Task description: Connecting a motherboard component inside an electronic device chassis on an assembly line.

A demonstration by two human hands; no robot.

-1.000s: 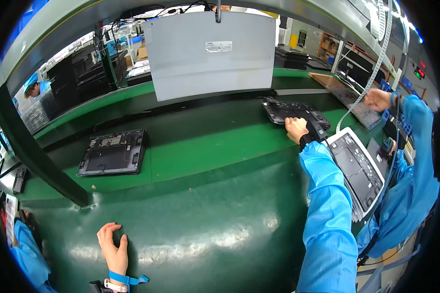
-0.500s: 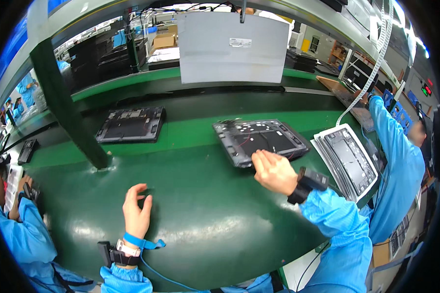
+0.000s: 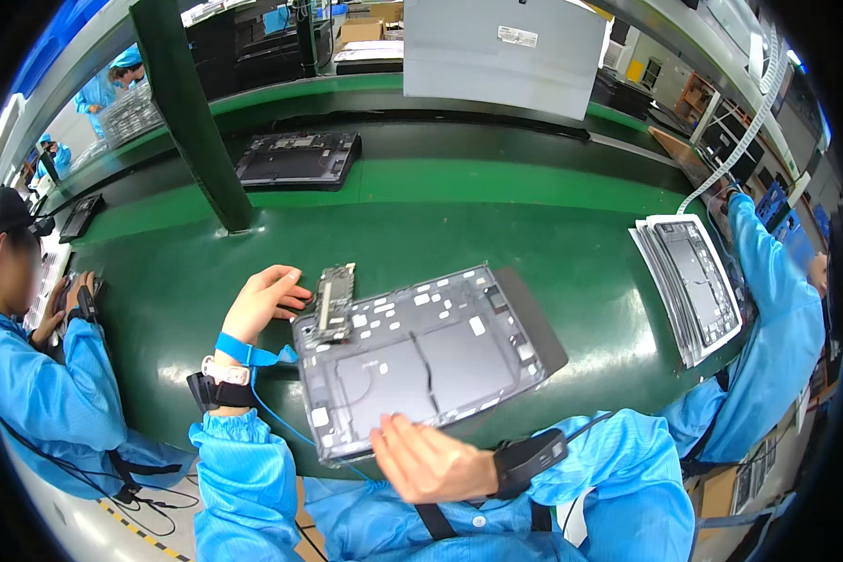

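Note:
A flat dark device housing with white pads and a black cable lies in front of me, tilted at an angle over the table's near part. My right hand grips its near edge, fingers on top; the thumb is hidden. Across its far left corner rests a narrow circuit board, partly sticking out past the rim. Just left of that board is my left hand, fingers slightly bent and apart, holding nothing I can see. A blue wrist strap with a cord circles my left wrist.
A green post rises from the table at the far left. Behind it lies another dark housing. At right stands a stack of white-edged panels beside a co-worker's sleeve. Another person works at left.
My right hand has brought the housing from the far right toward me. The circuit board now shows on its corner, and my left hand has moved up beside it. The view has shifted.

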